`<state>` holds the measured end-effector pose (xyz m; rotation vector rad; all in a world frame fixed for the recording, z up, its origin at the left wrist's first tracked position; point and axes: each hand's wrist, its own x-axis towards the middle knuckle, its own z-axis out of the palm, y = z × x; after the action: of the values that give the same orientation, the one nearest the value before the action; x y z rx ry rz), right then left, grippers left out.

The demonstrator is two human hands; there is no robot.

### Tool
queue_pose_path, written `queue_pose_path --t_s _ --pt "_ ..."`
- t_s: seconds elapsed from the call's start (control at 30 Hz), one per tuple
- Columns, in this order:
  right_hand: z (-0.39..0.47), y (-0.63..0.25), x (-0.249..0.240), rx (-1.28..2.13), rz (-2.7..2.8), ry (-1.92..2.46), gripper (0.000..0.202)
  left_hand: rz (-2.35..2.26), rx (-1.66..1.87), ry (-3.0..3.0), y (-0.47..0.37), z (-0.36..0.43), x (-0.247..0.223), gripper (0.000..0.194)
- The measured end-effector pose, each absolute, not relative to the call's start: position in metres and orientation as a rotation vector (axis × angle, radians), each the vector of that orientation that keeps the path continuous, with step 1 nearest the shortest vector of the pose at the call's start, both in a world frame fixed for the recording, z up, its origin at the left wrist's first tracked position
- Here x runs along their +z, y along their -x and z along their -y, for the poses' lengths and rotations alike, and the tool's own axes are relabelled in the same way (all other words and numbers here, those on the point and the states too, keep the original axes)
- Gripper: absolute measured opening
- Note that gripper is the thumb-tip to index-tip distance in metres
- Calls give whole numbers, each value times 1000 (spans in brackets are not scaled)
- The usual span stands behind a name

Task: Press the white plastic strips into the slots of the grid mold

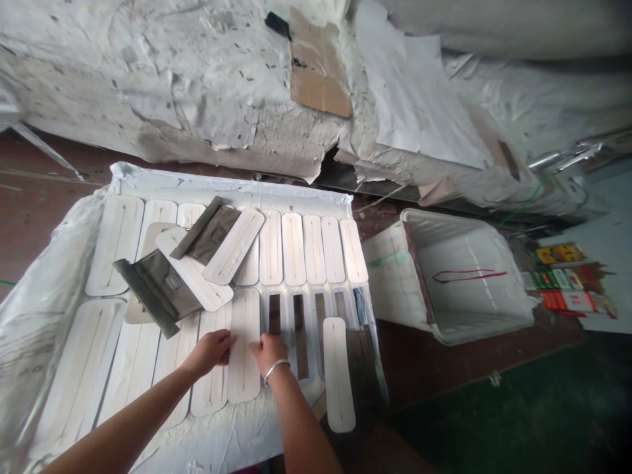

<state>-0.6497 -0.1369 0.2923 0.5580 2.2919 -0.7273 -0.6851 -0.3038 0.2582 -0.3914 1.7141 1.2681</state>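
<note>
My left hand (217, 349) pinches the left edge of a long white rounded panel (245, 368). On the panel's right edge, my right hand (269, 351), with a bracelet at the wrist, has its fingers closed. The panel lies in the front row on a white-covered table (232, 441), beside dark slots (299, 336). More white panels (295, 247) with a thin line down the middle form the back row. Two dark grey fabric pieces (165, 283) lie tilted across panels at the left. Another white panel (338, 375) rests at the right front, over dark material.
A white plastic bin (474, 270) with a red mark stands right of the table. Behind runs a paper-covered bench (197, 85) with a cardboard piece (320, 72). Colourful packaging (567, 280) is at the far right.
</note>
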Motion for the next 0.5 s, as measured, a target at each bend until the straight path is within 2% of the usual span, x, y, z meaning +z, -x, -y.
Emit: queue_pose_path --t_s 0.2,0.33,0.5 --pt "131 654 285 -702 -2311 -543 15 -2006 967 122 702 310 275 36" --pt "133 654 283 -672 -2295 -554 18 -2407 810 -268 713 331 273 28" --pt "130 665 287 -631 -2224 -537 21 -2707 487 -1097 714 336 261 47"
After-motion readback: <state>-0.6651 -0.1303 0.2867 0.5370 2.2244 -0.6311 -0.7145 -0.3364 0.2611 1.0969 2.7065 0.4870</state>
